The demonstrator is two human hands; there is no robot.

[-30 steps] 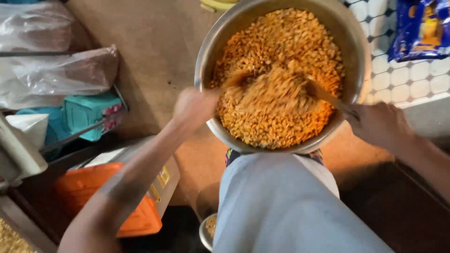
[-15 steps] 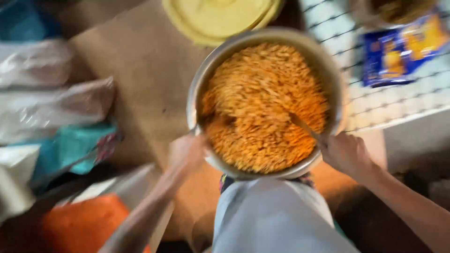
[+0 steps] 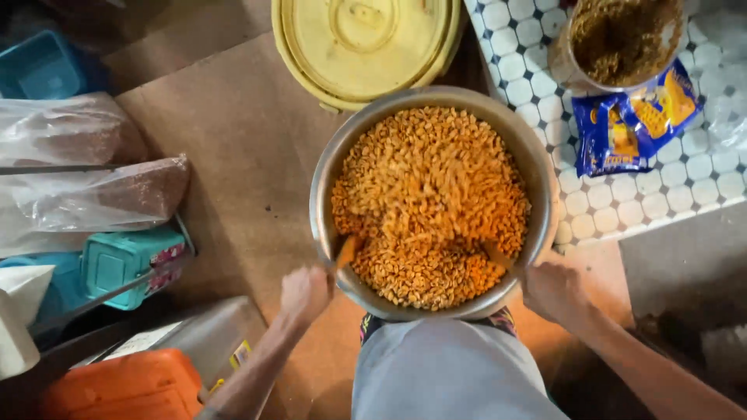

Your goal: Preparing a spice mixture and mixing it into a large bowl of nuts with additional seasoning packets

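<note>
Since the earlier frames the view has pulled back and steadied, so the whole steel bowl [image 3: 537, 167] now shows with both hands at its near rim instead of deep in the middle of the mix. Orange-yellow snack mix [image 3: 429, 204] fills the bowl, which sits on brown cardboard [image 3: 233, 132] just in front of the person's grey-clad lap. Left hand [image 3: 305, 292] is closed around the handle of an orange utensil [image 3: 345, 253] whose tip dips into the mix at the near left edge. Right hand [image 3: 554, 289] is clenched on a second utensil [image 3: 495, 253], its blade buried in the mix at the near right.

Beyond the bowl lies a yellow lid [image 3: 366, 43], touching or nearly touching its far rim. To the right, on a tiled counter [image 3: 661, 194], stands a pot of brown powder [image 3: 622, 39] with a blue snack packet [image 3: 634, 120] just beside it. To the left lie clear plastic bags [image 3: 93, 190] of brown grain, a teal box [image 3: 128, 264] and an orange container [image 3: 124, 385]
</note>
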